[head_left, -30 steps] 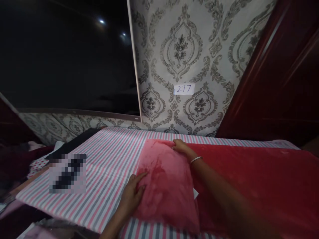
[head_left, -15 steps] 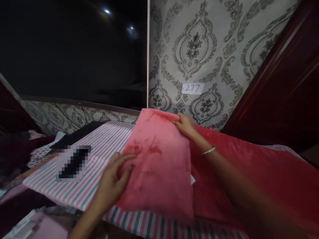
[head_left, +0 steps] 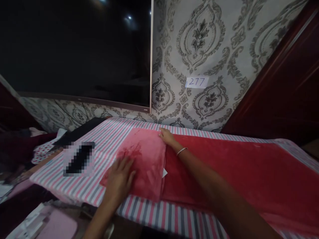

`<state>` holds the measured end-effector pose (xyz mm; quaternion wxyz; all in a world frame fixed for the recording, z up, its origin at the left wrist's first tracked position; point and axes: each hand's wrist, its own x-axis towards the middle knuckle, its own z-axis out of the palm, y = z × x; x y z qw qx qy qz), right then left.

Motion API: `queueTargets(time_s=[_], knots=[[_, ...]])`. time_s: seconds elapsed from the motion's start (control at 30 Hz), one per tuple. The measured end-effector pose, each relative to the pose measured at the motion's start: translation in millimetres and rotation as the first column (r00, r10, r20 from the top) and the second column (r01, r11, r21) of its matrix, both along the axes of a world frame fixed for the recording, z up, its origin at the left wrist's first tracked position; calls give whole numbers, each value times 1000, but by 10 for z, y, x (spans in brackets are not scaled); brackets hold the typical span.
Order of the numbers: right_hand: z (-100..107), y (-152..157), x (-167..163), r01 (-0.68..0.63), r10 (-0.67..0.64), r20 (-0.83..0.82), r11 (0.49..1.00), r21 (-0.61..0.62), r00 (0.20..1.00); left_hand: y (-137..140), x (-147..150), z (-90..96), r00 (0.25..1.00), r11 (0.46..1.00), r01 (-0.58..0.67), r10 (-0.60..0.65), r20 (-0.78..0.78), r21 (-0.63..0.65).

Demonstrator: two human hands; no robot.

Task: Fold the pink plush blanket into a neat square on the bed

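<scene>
A long red plush cloth (head_left: 224, 166) lies on a striped cover (head_left: 109, 132), with its left end folded over. The folded flap (head_left: 147, 156) shows a paler pink underside with darker red smudges. A small white tag (head_left: 164, 173) sticks out from the flap's right edge. My left hand (head_left: 119, 177) rests on the flap's near left part, palm down with fingers apart. At the flap's far right corner is my right hand (head_left: 167, 136), its fingers closed on the cloth edge. A thin bangle circles the right wrist.
Behind the ironing-board-like striped surface stand a dark television screen (head_left: 82, 49) and a patterned wall with a paper label (head_left: 196, 82) reading 277. A blurred-out dark object (head_left: 79, 159) lies on the stripes at left. Other clothes (head_left: 45, 151) are heaped further left.
The raised pink flap has come down flat onto the striped cover. My right hand has lowered and moved left with its corner; my left hand now lies flatter on the flap.
</scene>
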<state>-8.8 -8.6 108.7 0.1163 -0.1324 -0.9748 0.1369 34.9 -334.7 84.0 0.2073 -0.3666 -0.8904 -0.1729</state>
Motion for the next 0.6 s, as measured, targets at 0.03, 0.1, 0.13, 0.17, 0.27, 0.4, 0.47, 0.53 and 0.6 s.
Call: queueTargets(time_s=[0.03, 0.1, 0.13, 0.17, 0.27, 0.4, 0.47, 0.53, 0.6], knots=[[11, 30, 22, -5, 5, -3, 1000, 9, 1000, 109, 116, 20, 999, 999, 36, -36, -35, -11], [13, 51, 70, -22, 22, 2, 1000, 22, 1000, 344, 335, 29, 994, 996, 87, -89, -64, -32], [-3, 44, 95, -30, 30, 13, 999, 24, 999, 458, 433, 3, 991, 992, 120, -123, -56, -49], [-29, 30, 120, -34, 33, 29, 999, 21, 999, 562, 520, -45, 987, 985, 155, -158, -36, -71], [-125, -4, 171, 0, 1, 70, 1000, -8, 998, 755, 708, -263, 982, 975, 190, -191, 9, -117], [-149, 55, 154, 96, -92, 69, 994, -57, 993, 687, 788, -449, 975, 969, 220, -222, 1, -107], [-118, 105, 128, 148, -143, 61, 986, -81, 988, 588, 790, -466, 957, 951, 290, -291, 7, -105], [-85, 136, 101, 179, -174, 49, 978, -103, 983, 509, 780, -466, 938, 933, 345, -347, -4, -100], [-58, 139, 69, 180, -178, 28, 976, -125, 984, 474, 759, -462, 926, 924, 371, -376, -36, -95]])
